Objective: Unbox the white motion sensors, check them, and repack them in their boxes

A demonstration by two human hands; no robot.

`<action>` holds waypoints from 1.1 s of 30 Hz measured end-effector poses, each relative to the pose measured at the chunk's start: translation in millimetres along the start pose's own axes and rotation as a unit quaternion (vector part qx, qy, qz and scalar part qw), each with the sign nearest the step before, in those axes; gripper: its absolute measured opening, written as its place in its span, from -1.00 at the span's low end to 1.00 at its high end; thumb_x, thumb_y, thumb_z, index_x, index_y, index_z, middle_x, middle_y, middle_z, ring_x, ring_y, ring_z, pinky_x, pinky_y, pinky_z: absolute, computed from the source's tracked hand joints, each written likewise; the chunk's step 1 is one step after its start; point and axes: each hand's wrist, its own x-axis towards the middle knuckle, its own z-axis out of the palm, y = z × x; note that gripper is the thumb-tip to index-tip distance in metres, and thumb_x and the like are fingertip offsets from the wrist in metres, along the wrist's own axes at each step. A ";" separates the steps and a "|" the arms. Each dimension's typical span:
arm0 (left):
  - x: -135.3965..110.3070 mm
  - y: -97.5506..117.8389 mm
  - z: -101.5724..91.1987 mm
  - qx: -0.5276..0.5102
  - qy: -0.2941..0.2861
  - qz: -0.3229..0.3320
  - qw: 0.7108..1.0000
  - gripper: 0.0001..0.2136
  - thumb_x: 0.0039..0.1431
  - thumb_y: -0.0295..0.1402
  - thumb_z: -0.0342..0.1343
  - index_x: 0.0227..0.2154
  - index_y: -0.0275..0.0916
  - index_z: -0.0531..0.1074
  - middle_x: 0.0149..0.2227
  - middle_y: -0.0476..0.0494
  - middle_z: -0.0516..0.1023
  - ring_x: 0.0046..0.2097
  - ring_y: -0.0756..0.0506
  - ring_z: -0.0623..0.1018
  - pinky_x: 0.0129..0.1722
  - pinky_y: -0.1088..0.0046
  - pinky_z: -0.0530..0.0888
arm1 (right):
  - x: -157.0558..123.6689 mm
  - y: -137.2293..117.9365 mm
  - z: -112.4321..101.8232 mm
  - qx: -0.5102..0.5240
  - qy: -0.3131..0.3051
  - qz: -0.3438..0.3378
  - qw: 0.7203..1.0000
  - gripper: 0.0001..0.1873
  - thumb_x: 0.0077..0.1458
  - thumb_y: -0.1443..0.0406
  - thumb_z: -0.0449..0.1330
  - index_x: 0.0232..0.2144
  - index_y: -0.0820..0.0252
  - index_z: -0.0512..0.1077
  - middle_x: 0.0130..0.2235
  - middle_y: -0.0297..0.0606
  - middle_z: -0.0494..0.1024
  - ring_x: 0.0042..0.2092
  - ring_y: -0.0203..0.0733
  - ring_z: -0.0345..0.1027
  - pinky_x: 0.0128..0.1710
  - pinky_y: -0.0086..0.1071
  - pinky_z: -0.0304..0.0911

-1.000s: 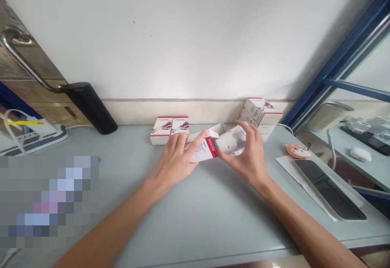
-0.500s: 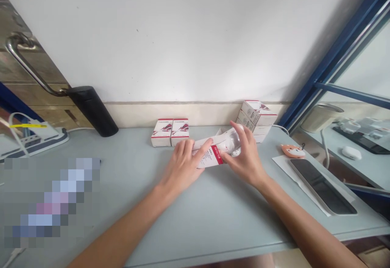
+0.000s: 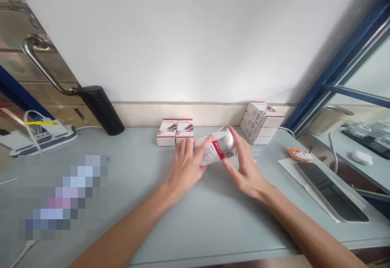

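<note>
Two white boxes (image 3: pixel 175 132) side by side on the bench (image 3: pixel 137 178). Left hand (image 3: pixel 185 166), fingers spread, and right hand (image 3: pixel 245 168), fingertips curved, cradle a red-banded white carton (image 3: pixel 210 152) between them, round white device (image 3: pixel 227 141) at its end. Stacked boxes (image 3: pixel 258 124) just beyond; phone (image 3: pixel 332 193) far right.

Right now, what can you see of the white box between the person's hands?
This slim white cardboard box has a red band printed DETECTOR beside small dark text. It is tilted, held by the left hand at one end and the right hand at the other, where a rounded white object shows at the open end.
</note>
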 end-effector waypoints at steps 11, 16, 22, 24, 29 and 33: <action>-0.4 18.3 3.6 -0.180 0.051 -0.137 0.973 -0.16 0.11 -0.31 0.39 0.41 0.04 0.13 -0.05 -0.16 0.21 0.02 -0.25 0.44 0.05 0.10 0.53 | 1.0 -22.0 2.8 -0.058 0.098 -0.047 0.992 -0.40 0.37 0.24 0.11 0.39 0.01 0.09 0.15 -0.11 0.55 0.25 0.11 0.33 0.27 0.14 0.07; -0.1 16.4 -1.8 -0.264 0.028 -0.155 0.952 -0.13 0.13 -0.19 0.40 0.42 -0.02 0.06 0.00 -0.22 0.24 0.13 -0.28 0.39 0.14 0.01 0.50 | 1.2 -22.2 -0.2 -0.095 0.033 -0.085 0.991 -0.48 0.34 0.25 0.12 0.31 0.00 0.21 0.21 -0.11 0.54 0.36 0.15 0.22 0.28 0.14 0.00; 8.7 14.5 -16.9 -0.354 -0.017 -0.131 0.926 -0.44 0.31 -0.27 0.23 0.28 -0.06 0.16 0.18 -0.26 0.37 0.19 -0.23 0.45 0.18 0.11 0.49 | 6.3 -10.6 -5.1 -0.093 0.067 -0.060 0.992 -0.53 0.34 0.34 0.06 0.25 -0.09 0.30 0.14 -0.17 0.57 0.33 0.12 0.28 0.27 0.14 0.13; 10.6 13.1 -18.4 -0.351 -0.021 -0.144 0.925 -0.48 0.31 -0.27 0.23 0.25 -0.05 0.18 0.13 -0.21 0.43 0.12 -0.20 0.50 0.10 0.16 0.52 | 10.0 -5.6 -13.3 -0.083 0.121 -0.056 0.988 -0.56 0.33 0.33 0.10 0.21 -0.08 0.33 0.14 -0.16 0.56 0.27 0.11 0.34 0.26 0.11 0.18; 8.9 7.7 -14.4 -0.343 -0.014 -0.165 0.925 -0.32 0.33 -0.29 0.20 0.40 0.04 0.02 0.21 -0.24 0.38 0.15 -0.21 0.48 0.04 0.19 0.55 | 18.1 18.6 -38.6 -0.137 0.194 0.054 0.970 -0.75 0.32 0.25 0.12 0.02 0.03 0.43 -0.01 -0.14 0.61 0.07 0.10 0.43 0.09 0.02 0.31; 6.8 0.9 -14.3 -0.335 -0.042 -0.151 0.929 -0.25 0.37 -0.33 0.15 0.47 0.16 -0.12 0.23 -0.24 0.34 0.09 -0.21 0.50 0.01 0.17 0.57 | 13.6 45.3 -38.1 -0.241 0.014 0.136 0.961 -0.69 0.31 0.06 0.16 -0.03 0.06 0.50 -0.02 -0.12 0.61 0.05 0.18 0.45 0.04 0.06 0.30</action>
